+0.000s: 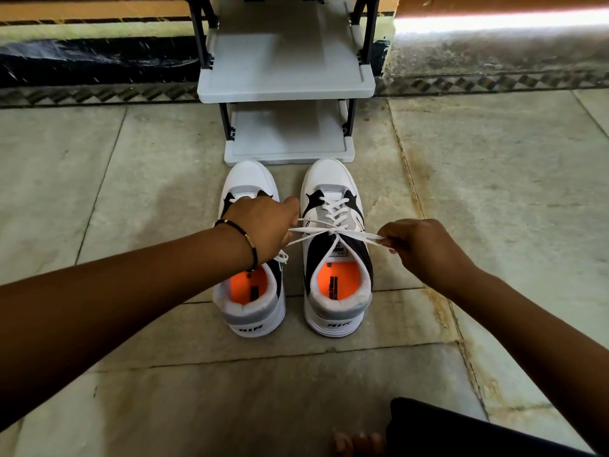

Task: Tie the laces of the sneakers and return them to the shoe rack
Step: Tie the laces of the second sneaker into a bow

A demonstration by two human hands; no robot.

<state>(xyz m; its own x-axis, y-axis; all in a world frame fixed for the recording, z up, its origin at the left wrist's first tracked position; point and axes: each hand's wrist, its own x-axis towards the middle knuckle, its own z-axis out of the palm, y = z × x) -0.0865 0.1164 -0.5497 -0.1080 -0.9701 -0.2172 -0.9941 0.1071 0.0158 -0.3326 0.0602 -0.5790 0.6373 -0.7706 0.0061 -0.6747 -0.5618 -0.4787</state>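
Observation:
Two white, grey and black sneakers with orange insoles stand side by side on the floor, toes toward the rack. Over the right sneaker (336,252) the white laces (333,230) are stretched sideways from a knot at the tongue. My left hand (263,225) grips the lace loop on the left side, above the left sneaker (250,291). My right hand (418,245) pinches the lace loop on the right side. A loose lace end (281,257) of the left sneaker lies under my left wrist.
A grey shoe rack (286,90) with two bare shelves stands just beyond the toes. Stone floor tiles (131,179) surround the sneakers. My foot (357,443) and dark clothing (461,430) show at the bottom right.

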